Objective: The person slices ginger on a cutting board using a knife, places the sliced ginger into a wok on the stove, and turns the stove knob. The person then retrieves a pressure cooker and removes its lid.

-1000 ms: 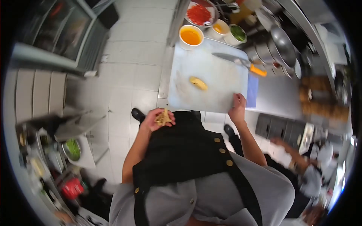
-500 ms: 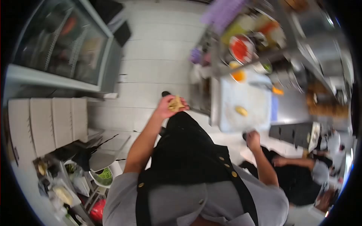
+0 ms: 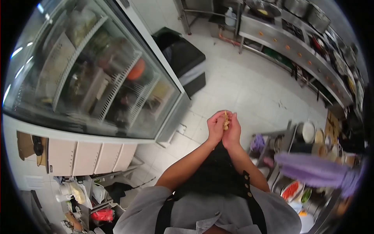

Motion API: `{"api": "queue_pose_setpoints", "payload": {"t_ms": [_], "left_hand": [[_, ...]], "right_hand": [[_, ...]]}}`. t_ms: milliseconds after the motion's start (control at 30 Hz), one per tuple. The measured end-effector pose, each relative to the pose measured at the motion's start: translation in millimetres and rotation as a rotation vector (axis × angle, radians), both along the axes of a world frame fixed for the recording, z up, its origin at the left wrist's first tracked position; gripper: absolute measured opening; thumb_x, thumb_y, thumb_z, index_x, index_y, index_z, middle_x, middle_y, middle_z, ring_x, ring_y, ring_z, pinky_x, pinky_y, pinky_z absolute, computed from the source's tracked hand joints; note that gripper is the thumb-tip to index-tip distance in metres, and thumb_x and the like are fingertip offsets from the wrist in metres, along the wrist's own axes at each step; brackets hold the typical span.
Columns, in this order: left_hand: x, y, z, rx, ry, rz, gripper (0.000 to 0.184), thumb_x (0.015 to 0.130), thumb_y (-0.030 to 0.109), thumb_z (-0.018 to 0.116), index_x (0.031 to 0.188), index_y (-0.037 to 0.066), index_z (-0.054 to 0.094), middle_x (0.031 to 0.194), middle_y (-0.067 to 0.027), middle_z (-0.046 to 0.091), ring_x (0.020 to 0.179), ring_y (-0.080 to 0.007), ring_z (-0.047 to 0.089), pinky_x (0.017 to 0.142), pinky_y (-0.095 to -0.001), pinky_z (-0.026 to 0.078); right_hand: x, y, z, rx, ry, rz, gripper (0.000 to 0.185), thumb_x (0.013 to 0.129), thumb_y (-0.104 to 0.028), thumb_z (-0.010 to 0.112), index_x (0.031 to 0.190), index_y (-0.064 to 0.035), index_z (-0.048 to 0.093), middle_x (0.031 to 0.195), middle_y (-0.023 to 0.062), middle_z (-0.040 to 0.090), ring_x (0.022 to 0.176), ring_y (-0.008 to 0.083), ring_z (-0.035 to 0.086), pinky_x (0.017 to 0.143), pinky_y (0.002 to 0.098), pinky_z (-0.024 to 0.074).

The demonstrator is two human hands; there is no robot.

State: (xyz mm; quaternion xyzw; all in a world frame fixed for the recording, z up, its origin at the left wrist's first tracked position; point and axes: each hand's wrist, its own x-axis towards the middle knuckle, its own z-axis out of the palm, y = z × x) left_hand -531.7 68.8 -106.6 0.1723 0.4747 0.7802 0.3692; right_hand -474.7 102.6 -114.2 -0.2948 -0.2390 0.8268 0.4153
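Note:
My left hand [image 3: 215, 126] and my right hand [image 3: 232, 134] are cupped together in front of my black apron [image 3: 212, 175], above the floor. Between them sit pale yellow scraps [image 3: 226, 121] that look like peelings; their exact kind is unclear. The fingers of both hands curl round the scraps, which show only in the gap between the palms.
A glass-door fridge [image 3: 89, 70] stands at the left, beside a black bin [image 3: 183, 58]. Pale drawers [image 3: 85, 158] are below it. At the far right runs a stove [image 3: 272, 35] with pans. A purple cloth [image 3: 311, 169] hangs near a bowl of red pieces [image 3: 292, 191].
My body has turned left, away from the cutting board. My right hand has come across to join the left around the scraps, which the left hand held alone before.

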Motion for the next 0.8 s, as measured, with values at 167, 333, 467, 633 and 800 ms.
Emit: {"api": "queue_pose_setpoints", "payload": {"t_ms": [167, 333, 467, 633, 800], "left_hand": [[-140, 118, 72, -0.009, 0.983, 0.452, 0.015, 0.083, 0.001, 0.054, 0.093, 0.001, 0.065, 0.096, -0.0147, 0.064, 0.091, -0.0283, 0.062, 0.081, -0.035, 0.049], [-270, 184, 123, -0.185, 1.359, 0.521, 0.014, 0.081, 0.006, 0.059, 0.094, 0.001, 0.064, 0.091, -0.0149, 0.063, 0.088, -0.035, 0.059, 0.082, -0.0406, 0.047], [-349, 221, 123, -0.221, 1.441, 0.561, 0.023, 0.082, 0.009, 0.059, 0.102, -0.001, 0.061, 0.112, -0.0202, 0.057, 0.107, -0.0386, 0.052, 0.093, -0.0427, 0.043], [-412, 261, 134, -0.279, 1.468, 0.769, 0.03, 0.081, 0.008, 0.058, 0.109, -0.004, 0.057, 0.123, -0.0256, 0.047, 0.118, -0.0451, 0.042, 0.1, -0.0503, 0.037], [-385, 249, 147, -0.143, 1.365, 0.651, 0.031, 0.079, -0.005, 0.057, 0.11, -0.003, 0.057, 0.12, -0.023, 0.054, 0.114, -0.04, 0.052, 0.099, -0.0446, 0.04]], "right_hand": [[-171, 148, 15, -0.071, 0.102, 0.248, 0.034, 0.1, -0.036, 0.043, 0.101, -0.0043, 0.056, 0.1, 0.0063, 0.058, 0.094, 0.0171, 0.057, 0.083, 0.0327, 0.0472], [-294, 205, 83, -0.394, 0.876, 0.681, 0.04, 0.095, -0.03, 0.033, 0.113, 0.0004, 0.051, 0.115, 0.015, 0.054, 0.109, 0.0293, 0.051, 0.097, 0.0369, 0.0412], [-382, 241, 72, -0.067, 0.63, 0.549, 0.039, 0.098, -0.034, 0.036, 0.11, -0.0024, 0.055, 0.109, 0.0127, 0.06, 0.1, 0.0246, 0.059, 0.088, 0.0361, 0.0477], [-479, 298, 70, -0.184, 0.638, 0.574, 0.042, 0.097, -0.031, 0.037, 0.12, 0.0023, 0.049, 0.12, 0.016, 0.054, 0.11, 0.0285, 0.054, 0.095, 0.0398, 0.0457], [-646, 357, 86, -0.621, 0.45, 0.597, 0.029, 0.097, -0.027, 0.04, 0.11, -0.0039, 0.051, 0.11, 0.0144, 0.058, 0.103, 0.0293, 0.056, 0.085, 0.0503, 0.0491]]}}
